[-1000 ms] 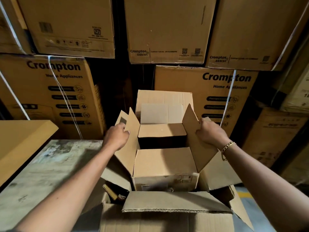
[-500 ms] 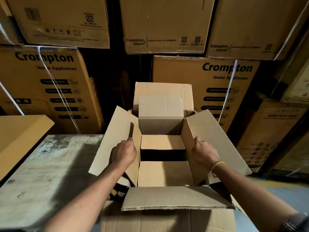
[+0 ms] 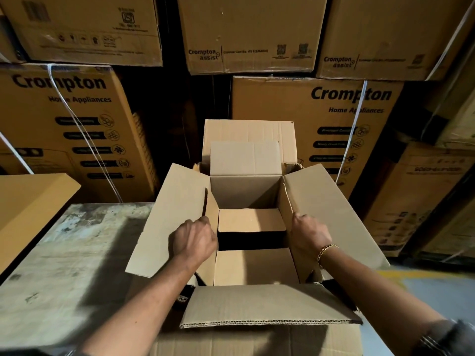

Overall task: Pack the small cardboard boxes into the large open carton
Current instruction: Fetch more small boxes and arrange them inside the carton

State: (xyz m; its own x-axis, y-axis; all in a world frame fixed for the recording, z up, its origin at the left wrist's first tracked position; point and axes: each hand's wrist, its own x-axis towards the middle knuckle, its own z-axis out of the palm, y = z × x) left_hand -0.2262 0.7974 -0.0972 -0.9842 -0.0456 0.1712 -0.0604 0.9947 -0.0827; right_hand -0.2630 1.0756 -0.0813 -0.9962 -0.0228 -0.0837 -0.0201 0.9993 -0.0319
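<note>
A smaller open cardboard box (image 3: 254, 265) sits down inside the large carton, whose near flap (image 3: 267, 304) points toward me and whose far flap (image 3: 246, 129) stands up behind. The smaller box's two side flaps (image 3: 174, 219) spread outward. Its far flap stands upright. Inside it, two bottom flaps show with a dark gap between them. My left hand (image 3: 195, 240) grips the top edge of its left wall. My right hand (image 3: 308, 235), with a gold bracelet at the wrist, grips the top edge of its right wall.
A worn grey table top (image 3: 64, 265) lies to the left, with a tan board (image 3: 30, 201) over its far left corner. Strapped Crompton cartons (image 3: 334, 111) are stacked close behind. Grey floor with a yellow line (image 3: 424, 286) is at the right.
The smaller box has dropped from above the carton down into it. Its side flaps have swung outward, and both hands have come down and toward me with it.
</note>
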